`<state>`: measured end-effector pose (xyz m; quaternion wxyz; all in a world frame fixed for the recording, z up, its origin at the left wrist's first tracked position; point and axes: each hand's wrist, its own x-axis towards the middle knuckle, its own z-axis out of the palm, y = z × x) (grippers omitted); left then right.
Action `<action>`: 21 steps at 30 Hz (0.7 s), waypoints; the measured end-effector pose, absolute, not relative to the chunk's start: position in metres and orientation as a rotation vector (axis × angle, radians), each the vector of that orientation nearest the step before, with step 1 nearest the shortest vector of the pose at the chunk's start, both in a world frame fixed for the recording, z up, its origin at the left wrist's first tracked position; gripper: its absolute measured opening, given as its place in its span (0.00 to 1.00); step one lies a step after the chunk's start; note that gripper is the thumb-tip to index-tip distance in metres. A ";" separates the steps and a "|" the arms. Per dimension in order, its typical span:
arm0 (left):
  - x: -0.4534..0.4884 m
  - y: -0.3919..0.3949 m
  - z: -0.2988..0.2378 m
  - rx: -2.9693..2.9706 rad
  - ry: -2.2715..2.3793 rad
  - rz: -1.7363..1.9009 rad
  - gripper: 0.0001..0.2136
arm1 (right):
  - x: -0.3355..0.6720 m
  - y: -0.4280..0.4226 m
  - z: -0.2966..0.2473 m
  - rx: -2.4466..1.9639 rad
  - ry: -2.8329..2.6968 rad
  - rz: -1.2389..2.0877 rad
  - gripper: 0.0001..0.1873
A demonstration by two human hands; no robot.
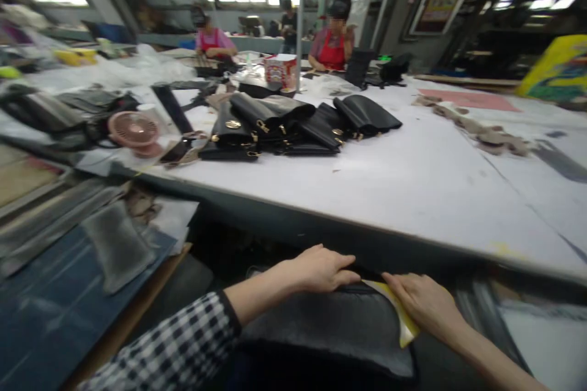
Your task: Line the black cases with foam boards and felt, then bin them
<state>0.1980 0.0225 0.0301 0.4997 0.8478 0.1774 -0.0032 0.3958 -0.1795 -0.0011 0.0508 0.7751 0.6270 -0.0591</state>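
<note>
In front of me, below the table edge, lies a black leather-like bag piece (339, 324) with a curved right corner. My left hand (323, 269) is closed on its upper edge, thumb and fingers pinching it. A yellow-and-white strip (403, 324) shows along the right end of the piece. My right hand (422, 302) is closed around that strip near the top corner, its fingertips pointing toward my left hand. The palm side of both hands is hidden.
On the white table (413, 189) lie several black leather bags (275, 122) with gold-coloured fittings. A pink fan (135, 131) stands left of them. Brown scraps (495, 134) lie to the right. A blue board (50, 311) is at lower left. People in red aprons (334, 52) sit across the table.
</note>
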 end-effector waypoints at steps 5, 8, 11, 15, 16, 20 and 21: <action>0.060 0.070 0.026 1.694 0.925 0.393 0.23 | 0.390 -0.143 -0.013 2.665 1.844 -0.376 0.35; 0.004 0.049 0.000 1.400 1.111 0.427 0.24 | 0.353 -0.096 -0.012 2.531 2.000 -0.382 0.34; -0.006 0.013 -0.026 1.089 1.102 0.414 0.25 | 0.309 -0.040 -0.009 2.280 2.189 -0.267 0.33; 0.010 -0.007 -0.040 0.575 0.868 0.542 0.26 | 0.266 0.020 -0.010 2.040 2.385 -0.228 0.33; 0.013 -0.006 -0.040 0.543 0.840 0.554 0.27 | 0.259 0.029 -0.011 1.981 2.428 -0.219 0.33; 0.014 -0.001 -0.035 0.673 0.937 0.570 0.25 | 0.243 0.051 -0.010 1.802 2.555 -0.181 0.32; 0.014 -0.001 -0.034 0.723 0.977 0.577 0.25 | 0.241 0.054 -0.009 1.775 2.576 -0.171 0.32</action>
